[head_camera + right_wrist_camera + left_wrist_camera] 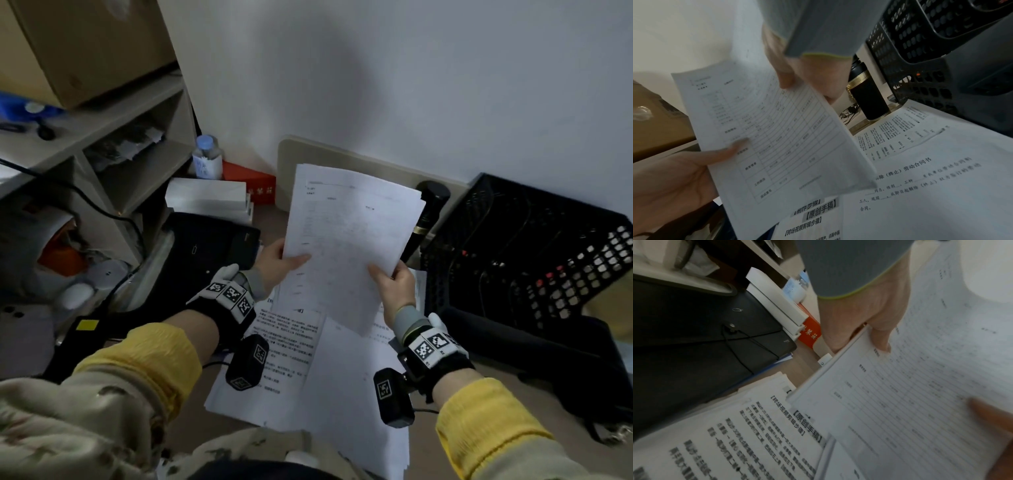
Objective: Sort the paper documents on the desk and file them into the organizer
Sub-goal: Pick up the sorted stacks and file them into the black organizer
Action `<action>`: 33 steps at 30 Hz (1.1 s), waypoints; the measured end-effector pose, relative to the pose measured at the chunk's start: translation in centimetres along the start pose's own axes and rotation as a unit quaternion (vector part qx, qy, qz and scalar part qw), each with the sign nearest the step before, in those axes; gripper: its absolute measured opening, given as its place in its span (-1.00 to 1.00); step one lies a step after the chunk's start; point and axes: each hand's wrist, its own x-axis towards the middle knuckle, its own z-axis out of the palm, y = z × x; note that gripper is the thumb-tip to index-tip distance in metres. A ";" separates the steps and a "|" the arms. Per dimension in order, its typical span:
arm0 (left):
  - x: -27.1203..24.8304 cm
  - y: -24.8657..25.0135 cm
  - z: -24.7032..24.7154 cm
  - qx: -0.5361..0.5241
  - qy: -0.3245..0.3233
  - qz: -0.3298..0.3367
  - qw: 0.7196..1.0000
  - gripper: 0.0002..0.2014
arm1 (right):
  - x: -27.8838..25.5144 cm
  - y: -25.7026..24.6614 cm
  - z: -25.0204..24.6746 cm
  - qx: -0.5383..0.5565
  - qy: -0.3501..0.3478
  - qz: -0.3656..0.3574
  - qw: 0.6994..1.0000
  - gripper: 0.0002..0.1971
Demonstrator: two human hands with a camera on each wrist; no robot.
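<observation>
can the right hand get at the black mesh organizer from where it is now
Probably yes: the black mesh organizer stands just right of the right hand with nothing between, but both hands grip the sheets, so the left hand must let go.

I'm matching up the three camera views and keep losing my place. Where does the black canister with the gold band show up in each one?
Head: the black canister stands right of centre, behind the held sheets' right edge, beside the mesh organizer.
Left wrist: not in it.
Right wrist: right of centre, left of the organizer.
Shared landmark: the held sheets.
</observation>
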 end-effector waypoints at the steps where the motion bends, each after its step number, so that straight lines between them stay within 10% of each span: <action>1: -0.2 0.0 0.5 0.001 0.003 0.007 1.000 -0.57 | -0.2 0.0 -0.1 0.009 0.006 0.011 1.000 -0.80; 21: -1.9 -4.4 4.9 0.058 -0.129 -0.033 0.989 -0.50 | -2.8 5.9 -5.4 -0.024 0.031 0.156 0.987 -0.49; 27: -1.8 -3.4 5.8 -0.007 -0.071 -0.019 0.997 -0.69 | -2.1 5.0 -5.2 0.005 0.037 0.121 0.992 -0.46; 33: -1.2 -2.3 6.3 -0.018 -0.068 0.007 0.998 -0.73 | -1.5 3.3 -5.6 0.003 0.025 0.079 0.997 -0.84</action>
